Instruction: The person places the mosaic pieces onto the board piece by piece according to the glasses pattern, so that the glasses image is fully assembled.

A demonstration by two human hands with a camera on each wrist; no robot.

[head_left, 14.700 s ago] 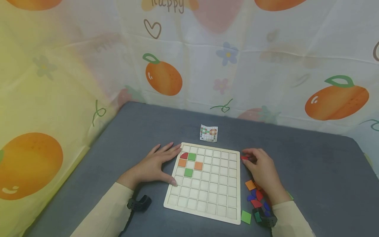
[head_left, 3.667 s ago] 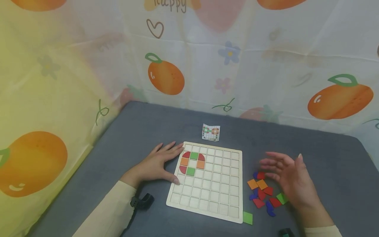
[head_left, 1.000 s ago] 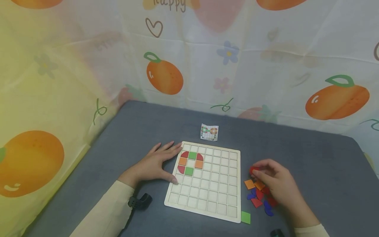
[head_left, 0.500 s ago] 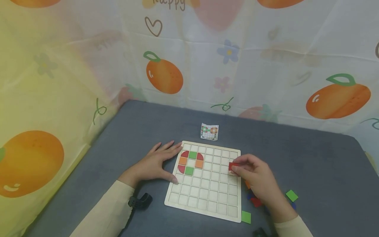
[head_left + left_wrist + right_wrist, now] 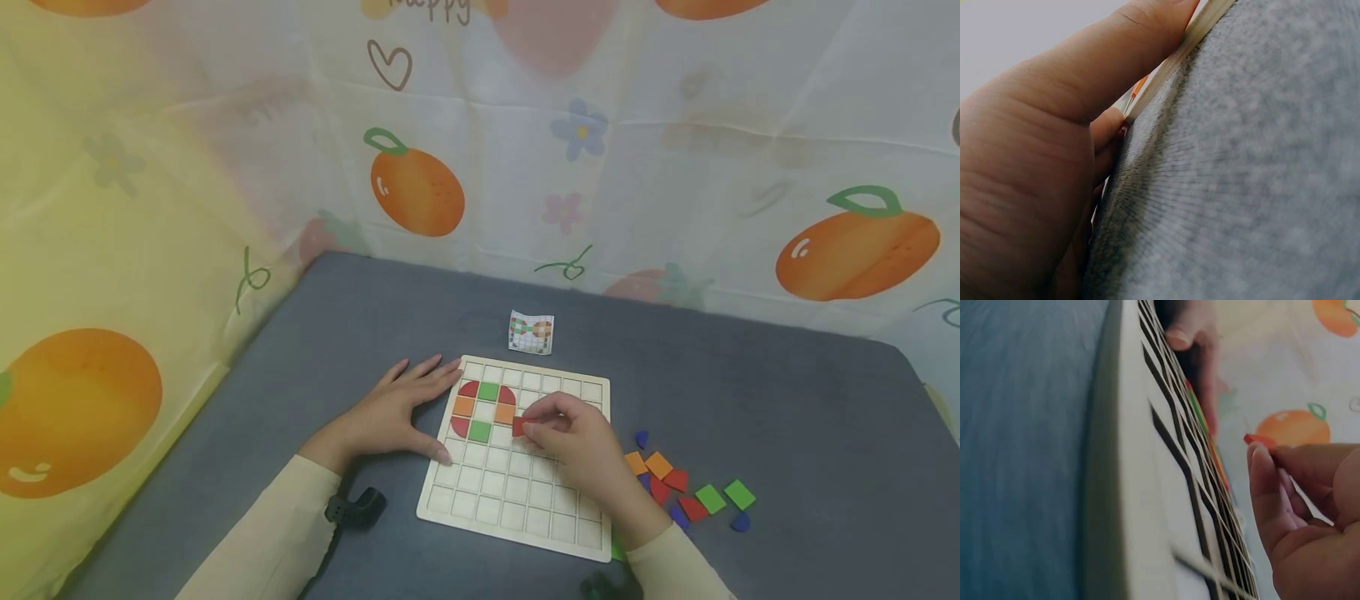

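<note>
My right hand [image 5: 573,437] pinches a small red tile [image 5: 518,427] between thumb and fingertips, over the left-middle of the pale grid board [image 5: 487,504]. In the right wrist view the same red tile [image 5: 1249,438] pokes out past the fingertips, above the board's surface. My left hand [image 5: 386,417] rests along the board's left edge, fingers spread, thumb on the rim. Set in the board's upper left is a ring of pieces: rounded red ones [image 5: 468,389] at three corners, green squares [image 5: 488,391] and orange squares [image 5: 463,407] between them, around a bare cell.
Loose tiles lie right of the board: orange squares [image 5: 658,464], red pieces [image 5: 693,508], green squares [image 5: 740,494] and blue pieces [image 5: 741,522]. My right forearm hides part of them. Behind the board stands a small printed pattern card [image 5: 531,332]. A fruit-print cloth [image 5: 480,167] hangs behind the table.
Since the oldest frame, two rounded red pieces have joined the ring. In the last second my right hand has carried a red tile leftward from the pile to the ring. The left hand stays put.
</note>
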